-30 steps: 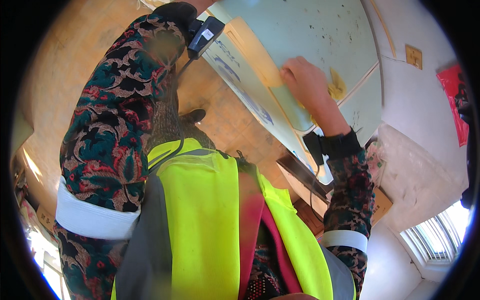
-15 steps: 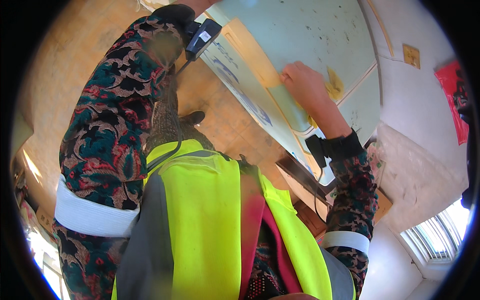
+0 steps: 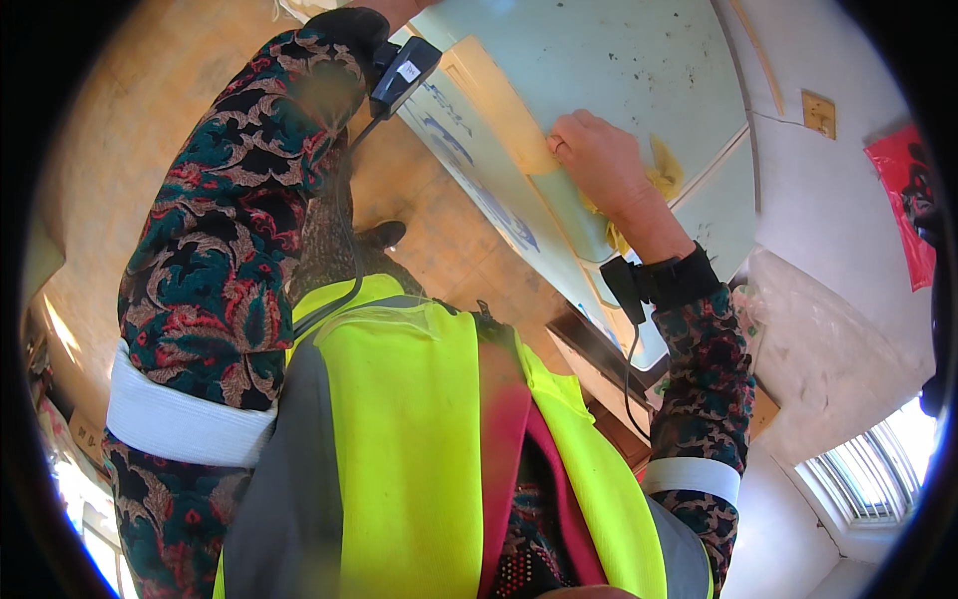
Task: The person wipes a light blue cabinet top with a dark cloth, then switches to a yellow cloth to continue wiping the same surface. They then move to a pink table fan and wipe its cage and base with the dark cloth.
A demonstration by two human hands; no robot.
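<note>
My right hand (image 3: 604, 165) is closed around a yellow cloth (image 3: 664, 172) against a pale blue-green panel (image 3: 599, 60). Folds of the cloth stick out on both sides of my hand; the rest is hidden beneath it. Dark specks are scattered over the panel, which looks like the door of a large appliance, and a cream strip (image 3: 489, 95) runs along its edge. Of my left hand (image 3: 399, 8), only the wrist and a bit of the hand show at the top edge. Its fingers are out of the picture.
Small black devices (image 3: 406, 75) with cables are strapped at both wrists. A wall (image 3: 798, 190) with a yellowish square plate (image 3: 818, 114) stands at right, along with a red bag-like item (image 3: 903, 190). Tan floor (image 3: 439, 220) lies below, and a brown-edged cabinet (image 3: 599, 374) is near my right elbow.
My right hand has shifted slightly up and to the left across the panel, with the yellow cloth in it. The left arm has hardly moved.
</note>
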